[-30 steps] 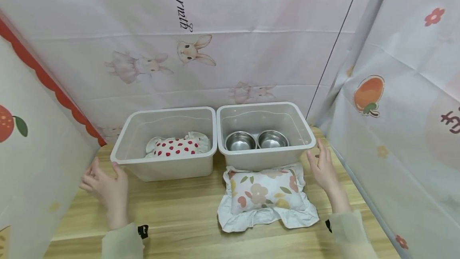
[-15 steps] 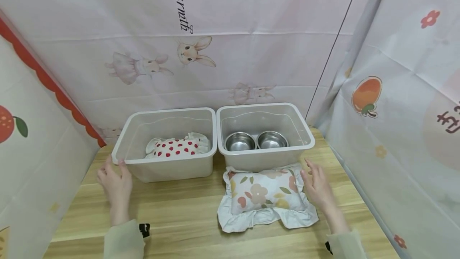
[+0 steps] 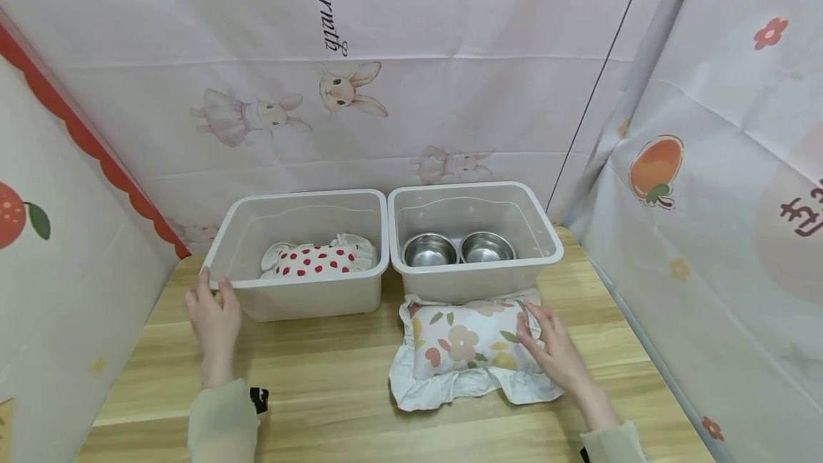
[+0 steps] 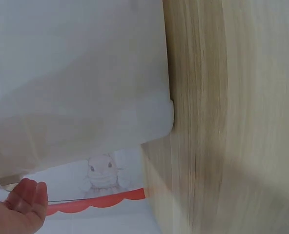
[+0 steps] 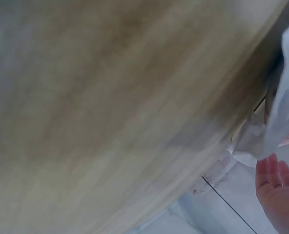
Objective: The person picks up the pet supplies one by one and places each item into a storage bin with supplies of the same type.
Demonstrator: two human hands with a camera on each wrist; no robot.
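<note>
In the head view, my left hand is at the front left corner of the left grey-white bin. Its index finger and thumb touch the rim there, fingers loosely bent; the left wrist view has the same fingers beside the bin's corner. My right hand reaches over the right end of a small floral pillow with a white ruffled edge. Those fingers are spread, and whether they press the cloth cannot be told. The right wrist view shows the fingertips by the white ruffle.
A small pillow with red dots lies inside the left bin. Beside it, the right bin contains two metal bowls. Both bins stand on a wooden table, against a printed cloth backdrop.
My left hand has come in from the left to the bin's corner. My right hand has moved left and down from beside the right bin to the floral pillow.
</note>
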